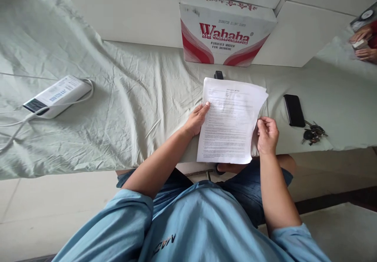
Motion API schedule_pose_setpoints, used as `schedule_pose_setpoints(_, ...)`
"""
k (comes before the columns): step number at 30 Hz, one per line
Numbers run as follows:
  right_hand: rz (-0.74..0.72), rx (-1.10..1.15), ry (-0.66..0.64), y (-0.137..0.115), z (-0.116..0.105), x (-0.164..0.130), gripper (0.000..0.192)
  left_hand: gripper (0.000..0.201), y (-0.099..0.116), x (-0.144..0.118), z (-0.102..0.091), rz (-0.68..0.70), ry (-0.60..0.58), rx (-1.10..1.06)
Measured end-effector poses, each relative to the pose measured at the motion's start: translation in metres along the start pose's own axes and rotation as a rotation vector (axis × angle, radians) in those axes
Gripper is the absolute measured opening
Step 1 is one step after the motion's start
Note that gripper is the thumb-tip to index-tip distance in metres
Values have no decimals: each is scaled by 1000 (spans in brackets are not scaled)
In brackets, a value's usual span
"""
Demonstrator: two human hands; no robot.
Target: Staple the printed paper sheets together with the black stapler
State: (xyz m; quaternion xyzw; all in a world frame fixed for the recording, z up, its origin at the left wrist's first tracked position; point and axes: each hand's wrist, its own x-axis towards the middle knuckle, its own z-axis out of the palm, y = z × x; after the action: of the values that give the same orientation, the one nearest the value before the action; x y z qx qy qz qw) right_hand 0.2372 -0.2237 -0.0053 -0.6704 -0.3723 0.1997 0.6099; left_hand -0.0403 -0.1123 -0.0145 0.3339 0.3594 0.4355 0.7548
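A thin stack of printed sheets [228,124] is held up at the table's front edge, the text on its top page too small to read. My left hand [198,117] grips the stack's left edge, thumb on top and fingers underneath. At the right edge my right hand [267,134] is closed, thumb and forefinger pinching the paper's side. The upper right corners are slightly fanned and curled. Just beyond the top edge, a small black object [218,75] is partly covered by the sheets.
On the pale green cloth [132,97] lie a white power bank [60,96] with cables at left, and a black phone [294,110] and keys [313,133] at right. A Wahaha water carton [226,34] and white boxes [141,10] line the back. Another person's hands [365,44] show far right.
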Motion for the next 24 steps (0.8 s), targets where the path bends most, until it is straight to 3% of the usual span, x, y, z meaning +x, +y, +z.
schedule_pose_setpoints(3,-2,34,13,-16,-24,-28,51,69,-6,12,-8,73,80,-90)
schedule_pose_setpoints(7,126,67,-120,-27,-49,-83,50,75,-14,29,-21,136,53,-169)
schedule_pose_setpoints(10,174,43,-137,-27,-47,-119,53,77,-18,34,-24,144,-1,-161)
schedule_pose_setpoints(13,238,120,-133,-28,-24,-136,64,79,-18,30,-20,138,-25,-166)
schedule_pose_setpoints(16,340,235,-189,-34,7,-138,73,78,-12,19,-11,96,-56,-195)
schedule_pose_setpoints(19,353,242,-90,-42,26,-122,73,69,0,8,-6,52,-102,-205)
schedule_pose_setpoints(21,259,212,9,-48,24,-101,78,61,11,4,-6,89,-117,-182)
schedule_pose_setpoints(24,-4,123,67,-64,-2,-59,84,57,26,3,-13,220,-112,-129)
